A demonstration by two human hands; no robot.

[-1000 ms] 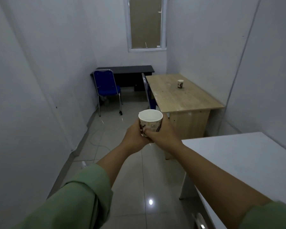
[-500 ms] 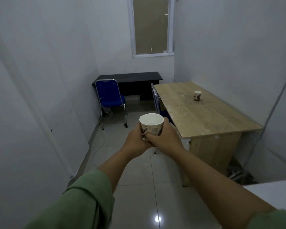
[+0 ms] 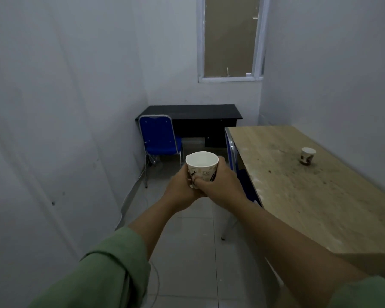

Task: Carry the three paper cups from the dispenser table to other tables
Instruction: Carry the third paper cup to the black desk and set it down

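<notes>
Head view shows a paper cup (image 3: pixel 201 167) held upright in front of the person, out over the tiled floor (image 3: pixel 187 252). Both hands are closed round its lower half — the left hand (image 3: pixel 181 189) cupping the near side, the right hand (image 3: pixel 223 185) wrapped over the other, fingers meeting at the front. A second cup (image 3: pixel 307 155) already stands on the wooden desk (image 3: pixel 298 196) to the right, well apart from the held one. A black desk (image 3: pixel 190 112) sits at the far wall behind a blue chair (image 3: pixel 158 138), and looks like the likely place for this cup.

Thin paper walls give easily, so a squeeze too firm could buckle the cup; whether it holds liquid cannot be told, but any tilt while walking could spill it. The chair stands in front of part of the black desk and a second chair is tucked at the wooden desk's edge, so the passage is narrow and a bump could jolt the hands.

The cup is a tapered white cone with a rolled rim and a printed pattern. The wooden desk is pale, grainy and marked with dark specks; the floor is glossy.
</notes>
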